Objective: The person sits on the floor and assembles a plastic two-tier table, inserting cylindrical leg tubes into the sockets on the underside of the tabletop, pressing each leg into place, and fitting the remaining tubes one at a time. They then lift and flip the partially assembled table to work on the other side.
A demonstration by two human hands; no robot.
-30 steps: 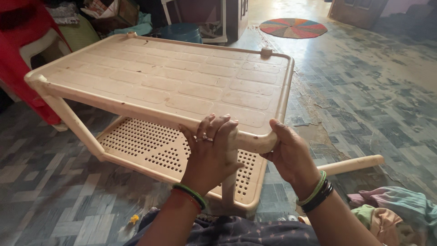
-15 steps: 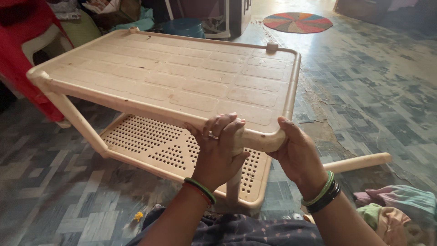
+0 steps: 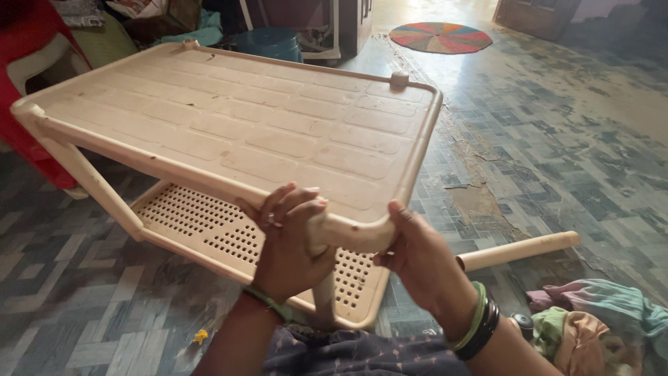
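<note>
Currently, head view: cream plastic rack (image 3: 229, 132) sits on the floor (image 3: 577, 160), near right corner at the person's lap. Left hand (image 3: 289, 240) is wrapped around the corner's leg socket; right hand (image 3: 417, 261) is clamped on the corner's right side. Keep both grips square and the pressure even. Wrists bent inward. Loose leg tube (image 3: 518, 249) lies right, apart.

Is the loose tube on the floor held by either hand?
No. The loose tube lies on the floor, while both hands grip the rack's corner.
</note>
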